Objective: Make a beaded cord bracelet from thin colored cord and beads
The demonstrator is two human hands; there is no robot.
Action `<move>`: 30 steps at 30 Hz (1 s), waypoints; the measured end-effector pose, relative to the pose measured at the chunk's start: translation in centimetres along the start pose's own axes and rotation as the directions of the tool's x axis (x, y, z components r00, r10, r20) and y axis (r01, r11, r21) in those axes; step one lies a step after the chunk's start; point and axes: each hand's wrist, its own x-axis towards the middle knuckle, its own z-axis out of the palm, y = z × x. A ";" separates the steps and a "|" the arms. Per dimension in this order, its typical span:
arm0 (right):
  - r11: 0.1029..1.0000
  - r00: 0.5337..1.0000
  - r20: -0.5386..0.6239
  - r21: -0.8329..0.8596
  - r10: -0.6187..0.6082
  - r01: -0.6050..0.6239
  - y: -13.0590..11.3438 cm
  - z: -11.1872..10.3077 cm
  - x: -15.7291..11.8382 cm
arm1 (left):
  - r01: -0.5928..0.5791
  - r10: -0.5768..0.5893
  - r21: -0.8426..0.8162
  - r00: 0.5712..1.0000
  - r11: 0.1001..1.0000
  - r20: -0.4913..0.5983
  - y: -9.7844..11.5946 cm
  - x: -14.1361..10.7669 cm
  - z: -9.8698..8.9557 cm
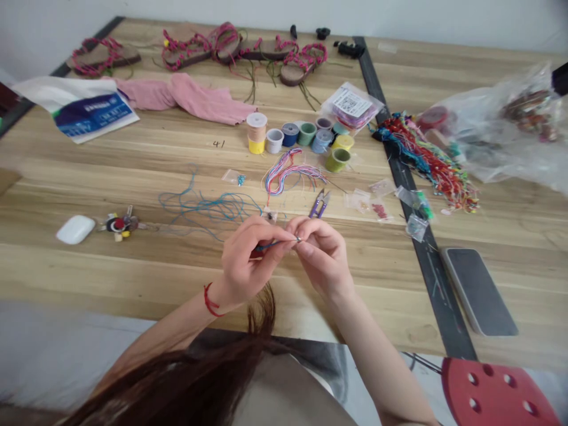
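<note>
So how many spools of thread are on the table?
10, maybe more hidden, all in one cluster: a peach spool atop a yellow spool, then white, navy, green, mauve, teal, light blue, yellow and olive ones.

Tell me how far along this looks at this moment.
Done: the pink-trimmed sandals at the far side look finished. In hand: the left hand and right hand pinch a blue thread near a metal tip, possibly a needle. Left: the spools, loose blue strands, snips and bead bags lie spread out, so more work probably remains.
</note>
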 end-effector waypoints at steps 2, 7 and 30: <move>1.000 1.000 0.004 0.004 0.001 -0.001 0.0 0.0 0.0 | -0.003 0.003 0.001 1.000 1.000 -0.003 0.0 0.0 0.0; 1.000 1.000 0.007 0.000 -0.001 0.001 0.1 0.0 0.0 | -0.006 0.006 -0.002 1.000 1.000 0.009 0.1 0.1 0.0; 0.998 0.999 -0.016 0.042 0.042 -0.041 0.0 0.1 0.1 | 0.008 -0.008 -0.014 1.000 1.000 0.001 0.1 0.2 0.0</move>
